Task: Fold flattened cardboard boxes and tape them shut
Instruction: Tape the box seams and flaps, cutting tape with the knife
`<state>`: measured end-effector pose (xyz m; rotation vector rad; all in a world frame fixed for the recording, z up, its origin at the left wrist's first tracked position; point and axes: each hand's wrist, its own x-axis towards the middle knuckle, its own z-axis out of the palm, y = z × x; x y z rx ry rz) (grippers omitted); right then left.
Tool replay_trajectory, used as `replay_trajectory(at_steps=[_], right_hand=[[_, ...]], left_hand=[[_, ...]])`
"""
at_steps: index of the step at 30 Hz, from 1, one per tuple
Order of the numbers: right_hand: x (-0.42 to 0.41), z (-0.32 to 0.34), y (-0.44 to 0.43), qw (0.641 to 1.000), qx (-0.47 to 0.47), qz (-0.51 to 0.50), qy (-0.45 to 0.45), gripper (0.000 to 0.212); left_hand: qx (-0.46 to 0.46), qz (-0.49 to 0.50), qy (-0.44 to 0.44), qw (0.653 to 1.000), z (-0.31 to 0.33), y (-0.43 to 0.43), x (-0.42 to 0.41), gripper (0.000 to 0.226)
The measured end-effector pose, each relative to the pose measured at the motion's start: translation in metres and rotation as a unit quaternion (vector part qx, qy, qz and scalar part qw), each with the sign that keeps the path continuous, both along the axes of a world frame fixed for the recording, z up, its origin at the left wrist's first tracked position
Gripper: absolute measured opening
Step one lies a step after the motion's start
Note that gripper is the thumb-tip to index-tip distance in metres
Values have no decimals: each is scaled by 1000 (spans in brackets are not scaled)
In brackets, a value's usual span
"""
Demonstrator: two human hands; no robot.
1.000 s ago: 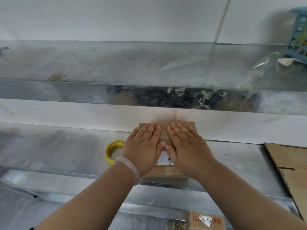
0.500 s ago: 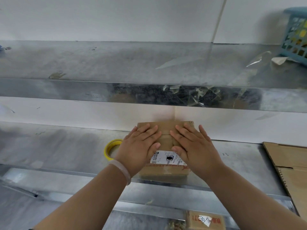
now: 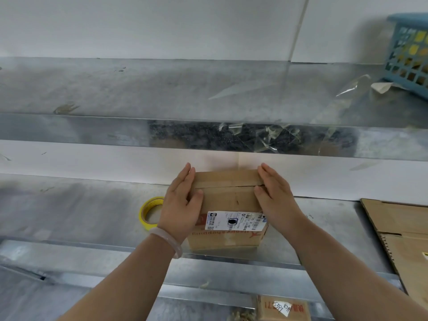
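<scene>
A small brown cardboard box (image 3: 228, 200) stands on the metal shelf (image 3: 69, 212), flaps closed, a strip of tape across its top seam and a white shipping label on its near part. My left hand (image 3: 181, 205) lies flat against the box's left side, fingers straight, thumb on the top. My right hand (image 3: 275, 200) presses the right side the same way. A yellow tape roll (image 3: 149, 213) lies on the shelf just left of my left hand.
Flattened cardboard (image 3: 403, 237) lies at the right end of the shelf. A blue plastic basket (image 3: 410, 52) sits on the upper shelf (image 3: 139, 89), with bits of clear tape stuck along that shelf's edge. A small labelled box (image 3: 282, 308) is below the front edge.
Both hands slid apart from the middle of the box top to its left and right sides, uncovering the taped seam and the label.
</scene>
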<state>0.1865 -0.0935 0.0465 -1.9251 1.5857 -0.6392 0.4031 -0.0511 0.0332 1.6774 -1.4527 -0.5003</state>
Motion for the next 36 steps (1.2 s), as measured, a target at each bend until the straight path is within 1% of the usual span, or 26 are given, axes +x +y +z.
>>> replay_trajectory(at_steps=[2, 3, 5, 6, 7, 8, 10, 13, 14, 17, 19, 20, 21, 22, 23, 25, 26, 27, 29, 30, 31, 33, 35, 36], right_hand=[[-2, -1, -1, 999, 41, 28, -1, 56], [-3, -2, -3, 998, 45, 35, 9, 57], [-4, -3, -6, 998, 40, 38, 23, 57], [-3, -4, -7, 998, 40, 36, 16, 56], [-3, -5, -8, 999, 42, 33, -2, 54], [-2, -5, -8, 998, 46, 28, -26, 54], [-2, -4, -6, 994, 71, 15, -82, 53], [0, -1, 0, 971, 138, -22, -196, 57], [1, 1, 2, 960, 162, -38, -225, 59], [3, 4, 2, 941, 199, -74, -262, 62], [3, 7, 6, 922, 228, -96, -299, 64], [2, 8, 8, 915, 240, -105, -308, 62], [1, 10, 11, 914, 251, -106, -299, 56], [2, 14, 15, 920, 264, -108, -270, 44], [4, 17, 19, 923, 273, -111, -249, 35], [3, 22, 25, 924, 271, -111, -247, 29], [-1, 25, 30, 920, 264, -108, -268, 28], [-5, 28, 37, 910, 257, -113, -306, 28], [-10, 32, 45, 879, 239, -137, -388, 33], [-12, 30, 48, 872, 232, -144, -405, 36], [-13, 31, 52, 873, 225, -143, -408, 38], [-15, 30, 60, 887, 213, -125, -390, 39], [-19, 23, 64, 893, 206, -112, -384, 31], [-21, 21, 66, 892, 208, -104, -387, 26]], left_hand=[[51, -21, 43, 998, 0, -1, 1, 59], [65, -23, 37, 997, 1, -2, 2, 60], [71, -28, -29, 997, 0, -3, 3, 57], [70, -27, -46, 996, -1, -4, 3, 55], [69, -24, -43, 996, 0, -5, 3, 53], [68, -21, -25, 997, -1, -7, 3, 52], [82, -22, 53, 995, -1, -7, 3, 52], [119, -18, 211, 970, 3, -5, 1, 59], [128, -12, 244, 961, 5, -4, -1, 60], [147, -1, 287, 947, 12, -4, -4, 63], [162, 25, 303, 939, 16, -4, -4, 69], [179, 41, 300, 936, 20, -2, -4, 69], [198, 49, 285, 937, 22, -1, -4, 66], [211, 48, 260, 941, 24, 3, -4, 59], [213, 42, 241, 946, 27, 7, -5, 51], [192, 28, 235, 953, 32, 18, -6, 34], [175, 23, 241, 954, 35, 25, -5, 30], [155, 17, 243, 957, 36, 32, -3, 30], [111, 17, 256, 960, 33, 45, -1, 34], [90, 27, 277, 956, 30, 51, -2, 33], [78, 38, 301, 950, 26, 56, -3, 31], [66, 59, 350, 932, 17, 63, -7, 35], [86, 73, 404, 908, 14, 66, -9, 38], [95, 65, 418, 901, 13, 67, -8, 30]])
